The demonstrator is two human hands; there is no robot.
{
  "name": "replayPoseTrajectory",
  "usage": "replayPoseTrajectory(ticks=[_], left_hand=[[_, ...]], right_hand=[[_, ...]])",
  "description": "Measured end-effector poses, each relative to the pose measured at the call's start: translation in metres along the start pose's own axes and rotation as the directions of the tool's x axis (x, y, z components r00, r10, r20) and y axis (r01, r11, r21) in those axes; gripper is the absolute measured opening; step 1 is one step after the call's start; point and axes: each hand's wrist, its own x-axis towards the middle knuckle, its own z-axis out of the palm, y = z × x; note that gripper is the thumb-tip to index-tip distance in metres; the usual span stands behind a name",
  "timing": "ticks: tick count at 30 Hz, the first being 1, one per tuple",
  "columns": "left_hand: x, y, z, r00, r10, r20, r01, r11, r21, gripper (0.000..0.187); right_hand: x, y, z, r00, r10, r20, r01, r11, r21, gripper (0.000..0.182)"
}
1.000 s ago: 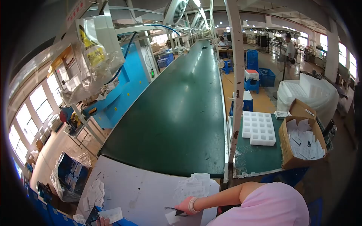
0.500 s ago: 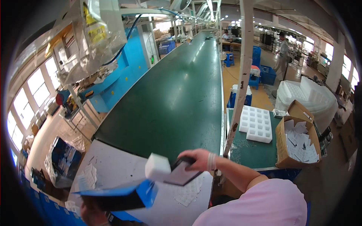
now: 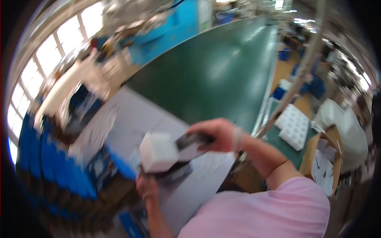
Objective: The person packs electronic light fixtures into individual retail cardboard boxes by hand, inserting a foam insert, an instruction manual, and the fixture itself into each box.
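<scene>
My right hand [image 3: 216, 135] grips a dark, flat slab-like piece [image 3: 190, 141] by its right end; motion blurs its details. Against the slab's left end sits a white foam-like block [image 3: 159, 152]. Below the block, my left hand [image 3: 147, 185] has its fingers around the left end of a dark box [image 3: 174, 173], partly hidden by the block. Both hands are over the white tabletop [image 3: 137, 115]. To the left of my left hand lie a blue flap [image 3: 121, 162] and a dark printed box [image 3: 99, 166].
A row of blue boxes [image 3: 55, 154] stands at the left. Beyond the tabletop runs a green conveyor belt [image 3: 206, 75]. On the right are a white foam tray [image 3: 293, 127], a carton [image 3: 335, 158] with papers, and a slanted post [image 3: 301, 75].
My view has turned left and down. My left hand has come in from the lower left with the dark box, now under the white block. My right hand still holds the slab.
</scene>
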Motion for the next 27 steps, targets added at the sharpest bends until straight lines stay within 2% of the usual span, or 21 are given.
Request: replayPoseTrajectory(ticks=[1, 2, 3, 4, 5, 6, 9, 10, 13, 14, 16, 17, 18, 19, 22, 25, 27], left_hand=[[0.000, -0.001, 0.006, 0.997, -0.022, -0.068, 0.012, 0.990, -0.144, 0.031], [-0.017, -0.055, 0.059, 0.993, 0.050, -0.107, -0.056, 0.997, -0.050, 0.034], [-0.024, -0.067, 0.075, 0.992, 0.023, -0.125, -0.039, 0.991, -0.126, 0.037], [-0.016, -0.034, 0.047, 0.963, -0.269, -0.013, 0.251, 0.912, -0.325, 0.036], [-0.012, -0.025, 0.047, 0.917, -0.398, 0.025, 0.345, 0.759, -0.553, 0.035], [-0.008, -0.011, 0.036, 0.882, -0.465, 0.071, 0.404, 0.671, -0.622, 0.034], [-0.014, -0.016, 0.047, 0.887, -0.461, 0.020, 0.285, 0.513, -0.810, 0.034], [-0.012, -0.012, 0.047, 0.845, -0.535, 0.020, 0.319, 0.472, -0.822, 0.034], [-0.016, -0.021, 0.067, 0.837, -0.546, -0.028, 0.171, 0.311, -0.935, 0.037], [-0.017, -0.023, 0.070, 0.835, -0.550, -0.004, 0.168, 0.263, -0.950, 0.039], [-0.016, -0.024, 0.074, 0.833, -0.552, 0.044, 0.160, 0.164, -0.973, 0.043], [-0.015, -0.024, 0.073, 0.833, -0.548, 0.076, 0.203, 0.176, -0.963, 0.045], [-0.014, -0.025, 0.071, 0.832, -0.544, 0.106, 0.244, 0.188, -0.951, 0.047], [-0.013, -0.024, 0.068, 0.829, -0.543, 0.136, 0.285, 0.200, -0.937, 0.048], [-0.013, -0.021, 0.059, 0.878, -0.477, 0.049, 0.270, 0.406, -0.873, 0.056], [-0.024, -0.031, 0.081, 0.894, -0.443, 0.062, 0.222, 0.320, -0.921, 0.060], [-0.031, -0.027, 0.080, 0.898, -0.434, 0.066, 0.154, 0.170, -0.973, 0.060]], right_hand=[[0.006, 0.001, 0.008, 0.999, -0.049, -0.003, 0.049, 0.999, -0.017, 0.054], [0.012, -0.004, 0.014, 0.999, -0.008, 0.046, 0.004, 0.997, 0.074, 0.053], [0.018, -0.010, 0.018, 0.995, 0.032, 0.098, -0.046, 0.989, 0.143, 0.052], [0.025, -0.010, 0.024, 0.986, 0.052, 0.159, -0.082, 0.978, 0.193, 0.052], [0.030, -0.011, 0.026, 0.976, 0.074, 0.207, -0.121, 0.968, 0.222, 0.052], [0.036, -0.017, 0.030, 0.960, 0.116, 0.255, -0.170, 0.964, 0.202, 0.051], [0.052, -0.022, 0.039, 0.939, 0.061, 0.339, -0.067, 0.998, 0.005, 0.051], [0.055, -0.020, 0.045, 0.935, 0.067, 0.349, -0.063, 0.998, -0.023, 0.050], [0.068, -0.015, 0.057, 0.927, 0.113, 0.357, -0.050, 0.982, -0.180, 0.050], [0.074, -0.020, 0.057, 0.898, 0.186, 0.398, -0.117, 0.974, -0.193, 0.050], [0.079, -0.022, 0.057, 0.881, 0.182, 0.437, -0.143, 0.982, -0.120, 0.050], [0.080, -0.022, 0.057, 0.872, 0.178, 0.455, -0.156, 0.984, -0.084, 0.050], [0.080, -0.020, 0.057, 0.885, 0.119, 0.451, -0.089, 0.992, -0.088, 0.047], [0.080, -0.022, 0.059, 0.881, 0.136, 0.454, -0.068, 0.984, -0.163, 0.048], [0.085, -0.032, 0.070, 0.857, 0.190, 0.479, -0.016, 0.939, -0.345, 0.048], [0.095, -0.027, 0.086, 0.807, 0.300, 0.509, -0.029, 0.881, -0.473, 0.044], [0.099, -0.026, 0.095, 0.774, 0.333, 0.539, -0.011, 0.858, -0.513, 0.039]])
